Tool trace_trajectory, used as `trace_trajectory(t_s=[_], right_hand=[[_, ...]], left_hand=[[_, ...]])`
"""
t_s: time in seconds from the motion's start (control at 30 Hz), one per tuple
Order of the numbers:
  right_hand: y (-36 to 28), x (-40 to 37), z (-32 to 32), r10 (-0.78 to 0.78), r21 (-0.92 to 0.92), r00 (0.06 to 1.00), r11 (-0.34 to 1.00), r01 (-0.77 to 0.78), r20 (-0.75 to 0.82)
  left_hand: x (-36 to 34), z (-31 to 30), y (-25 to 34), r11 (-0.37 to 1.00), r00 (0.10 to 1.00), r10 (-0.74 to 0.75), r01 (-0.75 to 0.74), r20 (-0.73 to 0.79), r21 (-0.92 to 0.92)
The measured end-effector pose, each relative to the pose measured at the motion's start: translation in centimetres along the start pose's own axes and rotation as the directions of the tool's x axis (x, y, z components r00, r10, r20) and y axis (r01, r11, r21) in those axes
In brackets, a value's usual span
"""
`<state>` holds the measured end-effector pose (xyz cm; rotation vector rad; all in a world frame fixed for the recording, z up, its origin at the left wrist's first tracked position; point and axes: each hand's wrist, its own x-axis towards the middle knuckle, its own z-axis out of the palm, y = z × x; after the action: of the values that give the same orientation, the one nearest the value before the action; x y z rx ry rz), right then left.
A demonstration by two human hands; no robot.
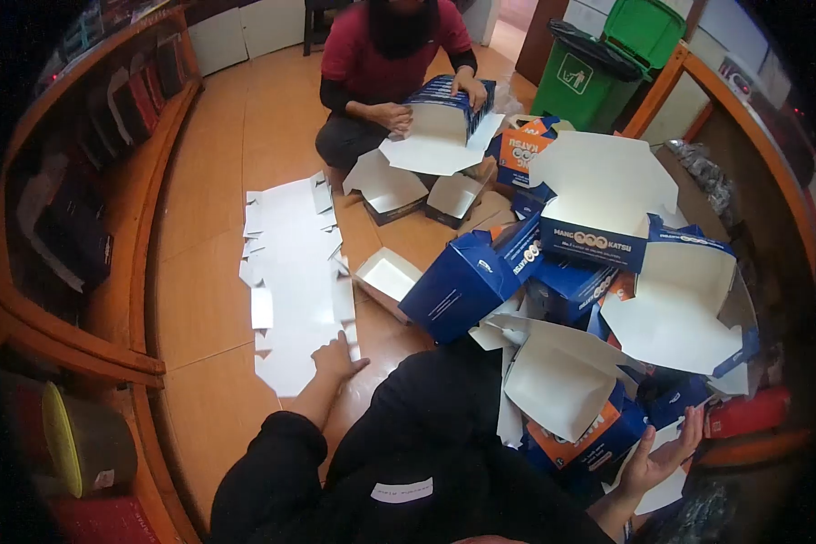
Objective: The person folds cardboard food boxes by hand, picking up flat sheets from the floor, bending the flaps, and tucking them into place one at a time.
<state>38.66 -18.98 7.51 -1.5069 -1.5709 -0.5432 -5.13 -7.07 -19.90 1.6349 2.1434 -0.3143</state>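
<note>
My left hand point(337, 359) rests on the lower right edge of a long white unfolded box blank point(297, 263), its index finger stretched out. That blank lies flat on the tiled floor, with small flaps along both sides. At the lower right, my right hand point(666, 458) is raised with fingers apart and holds nothing. Just above and left of it stand an open folded box point(562, 376) with a white inside and a blue and orange box point(598, 440).
A pile of blue boxes point(480, 276) fills the right side. Across from me a seated person point(390, 63) holds a box point(444, 122). Small open boxes point(390, 186) lie between us. A green bin point(589, 77) stands behind; wooden shelves point(145, 208) run along the left.
</note>
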Motion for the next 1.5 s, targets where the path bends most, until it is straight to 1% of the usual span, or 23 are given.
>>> trace_trajectory(t_s=[0.03,0.13,0.23,0.33,0.37,0.43,0.47,0.53,0.57,0.6,0.63,0.73,0.83,0.93,1.03,1.13,1.23,1.33,1.43,1.5], right_hand=[[0.0,0.0,-0.1,-0.008,0.01,1.0,1.0,0.008,-0.005],[-0.3,0.0,-0.8,-0.011,0.055,0.999,0.998,0.013,-0.03],[0.7,-0.6,-1.8,0.017,0.082,0.999,0.997,-0.014,-0.038],[1.6,-1.6,-2.5,0.052,0.053,0.998,0.997,-0.05,-0.044],[1.8,-1.9,-2.7,0.064,0.036,0.997,0.997,-0.062,-0.048],[2.3,-2.2,-2.9,0.087,0.063,0.995,0.995,-0.083,-0.054],[2.5,-2.4,-3.1,0.099,0.076,0.994,0.993,-0.094,-0.056],[2.7,-2.6,-3.4,0.096,0.07,0.994,0.993,-0.093,-0.054],[2.8,-2.6,-3.4,0.095,0.067,0.994,0.994,-0.091,-0.055],[2.9,-2.6,-3.4,0.098,0.079,0.993,0.993,-0.093,-0.059],[2.9,-2.5,-3.4,0.103,0.09,0.993,0.991,-0.097,-0.06],[3.1,-2.7,-3.9,0.109,0.106,0.993,0.989,-0.102,-0.054],[3.2,-2.3,-3.7,0.097,0.115,0.993,0.989,-0.089,-0.065],[3.1,-2.5,-4.0,0.135,0.094,0.989,0.987,-0.129,-0.058],[3.3,-2.6,-4.1,0.132,0.091,0.989,0.988,-0.126,-0.062],[3.4,-2.5,-3.8,0.129,0.122,0.988,0.985,-0.119,-0.079],[3.4,-2.4,-3.5,0.112,0.142,0.99,0.985,-0.098,-0.09],[3.4,-2.2,-3.6,0.103,0.159,0.991,0.983,-0.088,-0.088],[3.5,-2.4,-4.0,0.124,0.16,0.988,0.981,-0.108,-0.091],[3.7,-2.4,-4.3,0.135,0.178,0.987,0.977,-0.118,-0.09]], left_hand=[[-0.2,-0.1,0.5,0.998,0.999,-0.052,0.052,0.008,0.042],[-0.6,1.2,1.3,0.992,0.983,-0.127,0.124,-0.135,-0.031],[1.8,3.8,1.1,0.967,0.975,-0.2,0.181,-0.095,-0.18],[2.3,3.7,0.8,0.96,0.979,-0.182,0.157,-0.088,-0.234],[2.4,3.8,0.8,0.964,0.976,-0.181,0.152,-0.121,-0.218],[2.8,5.0,0.7,0.973,0.967,-0.177,0.143,-0.185,-0.182],[3.2,5.6,0.3,0.975,0.97,-0.158,0.124,-0.183,-0.187],[3.1,4.8,-0.1,0.976,0.976,-0.12,0.083,-0.179,-0.202],[3.2,4.2,0.2,0.972,0.983,-0.159,0.14,-0.089,-0.188],[1.6,0.7,1.7,0.966,0.98,-0.199,0.196,0.001,-0.169],[0.7,-1.3,2.6,0.958,0.967,-0.239,0.25,0.092,-0.143],[1.4,-0.7,2.7,0.973,0.978,-0.206,0.2,-0.037,-0.115],[1.9,-0.5,3.9,0.97,0.961,-0.228,0.21,-0.157,-0.127],[2.9,-0.4,4.4,0.956,0.954,-0.272,0.254,-0.125,-0.145],[6.4,2.7,2.6,0.946,0.96,-0.252,0.217,-0.125,-0.241],[8.2,3.9,1.1,0.973,0.973,-0.19,0.169,-0.135,-0.155],[8.6,3.9,-0.2,0.99,0.989,-0.087,0.073,-0.121,-0.12],[7.0,3.1,-1.1,0.99,0.972,-0.05,0.017,-0.228,-0.141],[6.4,1.7,-2.5,0.975,0.962,-0.14,0.094,-0.233,-0.2],[4.9,0.1,-3.2,0.954,0.938,-0.197,0.116,-0.285,-0.275]])
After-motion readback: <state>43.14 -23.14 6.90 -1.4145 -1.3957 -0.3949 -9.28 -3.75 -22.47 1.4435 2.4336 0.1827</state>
